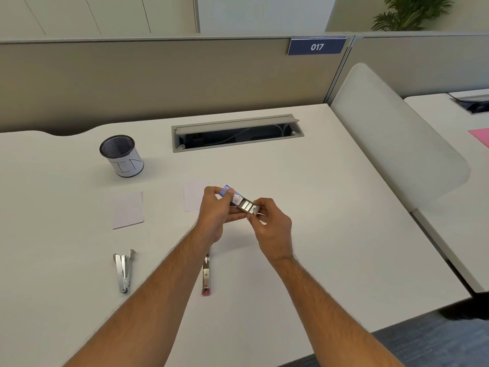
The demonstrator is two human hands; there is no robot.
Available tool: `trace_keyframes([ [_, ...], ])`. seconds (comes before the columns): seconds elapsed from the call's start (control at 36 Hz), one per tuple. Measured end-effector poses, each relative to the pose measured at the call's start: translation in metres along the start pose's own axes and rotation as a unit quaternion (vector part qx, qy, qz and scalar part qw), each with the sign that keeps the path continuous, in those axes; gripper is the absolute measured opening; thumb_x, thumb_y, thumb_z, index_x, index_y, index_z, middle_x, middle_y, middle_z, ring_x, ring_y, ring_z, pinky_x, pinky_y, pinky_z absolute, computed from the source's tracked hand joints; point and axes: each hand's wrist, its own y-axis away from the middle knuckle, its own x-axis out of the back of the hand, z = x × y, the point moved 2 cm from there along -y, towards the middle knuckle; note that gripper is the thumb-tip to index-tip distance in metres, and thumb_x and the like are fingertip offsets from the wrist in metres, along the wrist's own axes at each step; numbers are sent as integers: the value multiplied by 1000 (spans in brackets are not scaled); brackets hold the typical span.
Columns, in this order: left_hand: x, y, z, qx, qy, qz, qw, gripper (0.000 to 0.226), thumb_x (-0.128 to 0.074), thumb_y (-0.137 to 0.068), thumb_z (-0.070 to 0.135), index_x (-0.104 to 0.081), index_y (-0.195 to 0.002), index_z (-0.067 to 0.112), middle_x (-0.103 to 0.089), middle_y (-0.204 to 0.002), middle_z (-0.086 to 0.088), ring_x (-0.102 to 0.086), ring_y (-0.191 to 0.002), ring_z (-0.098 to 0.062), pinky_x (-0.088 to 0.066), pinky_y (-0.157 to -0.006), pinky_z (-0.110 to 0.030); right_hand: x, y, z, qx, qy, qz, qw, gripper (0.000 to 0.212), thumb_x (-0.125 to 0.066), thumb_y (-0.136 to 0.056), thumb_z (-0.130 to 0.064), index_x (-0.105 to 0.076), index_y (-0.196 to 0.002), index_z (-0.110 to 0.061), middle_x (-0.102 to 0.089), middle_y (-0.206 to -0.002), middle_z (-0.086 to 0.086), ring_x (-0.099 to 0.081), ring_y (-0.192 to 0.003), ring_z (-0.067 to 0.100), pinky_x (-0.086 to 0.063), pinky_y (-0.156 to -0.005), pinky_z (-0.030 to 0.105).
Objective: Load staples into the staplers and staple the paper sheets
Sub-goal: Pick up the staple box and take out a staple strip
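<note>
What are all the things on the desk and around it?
staple box: 1, blue and white, slid open with silver staples showing, held above the desk
staplers: 2, one silver near left, one with a pink end partly under the left forearm
paper sheets: 2, pale, one left, one behind the hands
pen cup: 1, black mesh, white label, back left
cable hatch: 1, grey, open, back centre
sign 017: 1, blue, on the partition
plant: 1, green, top right
left hand: grips the box
right hand: pinches its tray end

Staple box between both hands
</note>
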Motion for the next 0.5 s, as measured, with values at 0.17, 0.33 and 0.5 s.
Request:
trace_keyframes([
  [0.17,-1,1,-4,-4,1,6,1000,16,-61,-103,18,-46,-106,16,-72,-104,-23,-79,-75,-34,-65,-63,-39,-1,-1,5,15,13,-4,1000,16,-76,-88,-7,-69,-101,-14,-69,-91,-3,-68,-86,16,-54,-80,12],
  [0.33,-2,1,-6,-7,6,-10,1000,31,-71,-95,7,-46,-110,16,-71,-109,-26,-79,-82,-36,-66,-70,-42,1,-2,10,8,33,1,999,17,-74,-90,-11,-72,-107,-12,-71,-96,-6,-67,-90,8,-54,-81,13],
  [0.5,-1,2,-8,-8,16,-6,1000,30,-71,-95,5,-47,-107,17,-71,-109,-26,-79,-79,-31,-63,-63,-34,1,-3,11,32,65,-2,997,16,-74,-91,-11,-71,-107,-12,-72,-99,-6,-66,-94,6,-56,-84,18],
])
